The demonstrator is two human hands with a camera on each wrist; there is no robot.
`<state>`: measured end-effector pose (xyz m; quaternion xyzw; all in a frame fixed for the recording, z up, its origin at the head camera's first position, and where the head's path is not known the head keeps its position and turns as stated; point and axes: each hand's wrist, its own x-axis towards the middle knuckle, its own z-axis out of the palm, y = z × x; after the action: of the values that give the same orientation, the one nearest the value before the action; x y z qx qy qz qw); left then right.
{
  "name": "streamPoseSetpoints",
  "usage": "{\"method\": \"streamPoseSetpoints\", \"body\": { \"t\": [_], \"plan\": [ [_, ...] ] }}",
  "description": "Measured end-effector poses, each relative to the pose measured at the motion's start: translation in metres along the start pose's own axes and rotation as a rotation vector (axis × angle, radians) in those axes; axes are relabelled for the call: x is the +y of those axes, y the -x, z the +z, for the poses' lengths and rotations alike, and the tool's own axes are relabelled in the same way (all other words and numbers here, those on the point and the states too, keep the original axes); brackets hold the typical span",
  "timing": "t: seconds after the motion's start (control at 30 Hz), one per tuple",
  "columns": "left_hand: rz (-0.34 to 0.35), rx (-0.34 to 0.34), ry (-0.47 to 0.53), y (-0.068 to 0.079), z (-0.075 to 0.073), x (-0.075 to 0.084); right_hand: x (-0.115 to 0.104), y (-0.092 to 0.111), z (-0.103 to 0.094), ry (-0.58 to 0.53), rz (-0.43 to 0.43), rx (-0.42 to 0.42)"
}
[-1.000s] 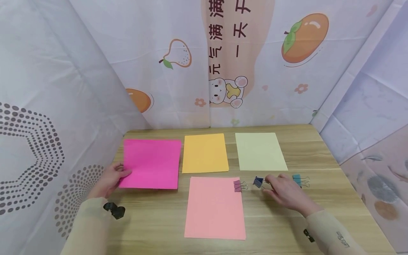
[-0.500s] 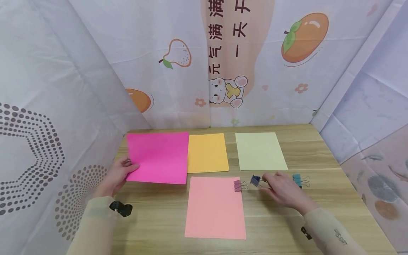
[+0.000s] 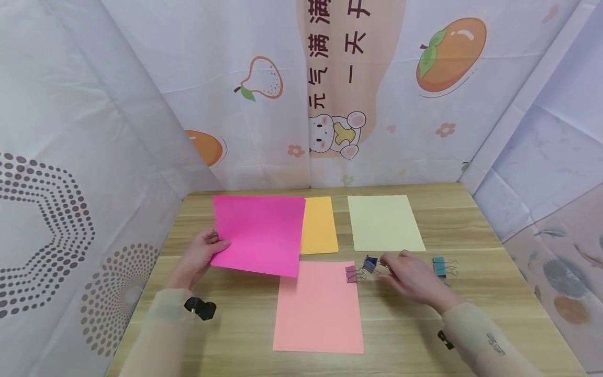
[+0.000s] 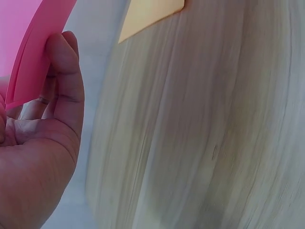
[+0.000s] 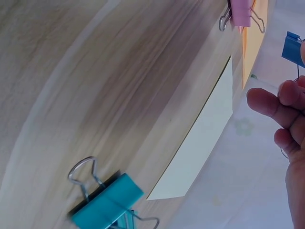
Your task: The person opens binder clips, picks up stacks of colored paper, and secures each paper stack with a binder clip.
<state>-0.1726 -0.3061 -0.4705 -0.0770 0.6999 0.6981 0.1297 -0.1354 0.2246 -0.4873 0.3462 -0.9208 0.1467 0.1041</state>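
My left hand (image 3: pixel 199 257) grips the left edge of a magenta paper stack (image 3: pixel 259 233), held tilted above the table. In the left wrist view several layered sheet edges show beside the fingers. Over on the right, my right hand (image 3: pixel 412 278) pinches the wire handles of a dark blue binder clip (image 3: pixel 369 264). That clip hangs just right of a purple binder clip (image 3: pixel 350 274), which sits on the top right corner of a pink paper stack (image 3: pixel 318 317). Magenta paper overlaps the view of the orange paper (image 3: pixel 321 225) and the pink stack's upper left corner.
Pale yellow paper (image 3: pixel 386 222) lies at the back right of the wooden table (image 3: pixel 391 335). A teal binder clip (image 3: pixel 439 266) stands beyond my right hand; the right wrist view shows part of another teal clip under it. Printed curtains (image 3: pixel 264 131) enclose the back and sides.
My left hand has lifted the magenta paper and carried it rightward, over part of the orange paper. My right hand has moved slightly left with the blue binder clip.
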Motion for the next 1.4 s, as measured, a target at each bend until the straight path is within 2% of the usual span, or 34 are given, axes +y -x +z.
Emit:
{"method": "streamPoseSetpoints", "body": {
  "t": [0.23,0.5,0.83,1.07,1.4],
  "plan": [
    [0.001,-0.017,0.016,-0.004,0.018,-0.005,-0.003,-0.007,0.0,-0.012,0.009,-0.03],
    [0.038,-0.066,0.059,-0.008,0.035,-0.01,-0.007,-0.017,0.001,-0.032,-0.026,0.019],
    [0.027,-0.07,0.027,-0.011,0.052,-0.018,-0.015,-0.032,-0.003,-0.075,-0.048,-0.005],
    [0.018,-0.095,0.023,-0.012,0.061,-0.024,-0.02,-0.04,-0.005,-0.083,-0.057,-0.013],
    [0.013,-0.116,0.028,-0.011,0.068,-0.029,-0.025,-0.048,-0.006,-0.123,-0.011,-0.04]
  ]
}}
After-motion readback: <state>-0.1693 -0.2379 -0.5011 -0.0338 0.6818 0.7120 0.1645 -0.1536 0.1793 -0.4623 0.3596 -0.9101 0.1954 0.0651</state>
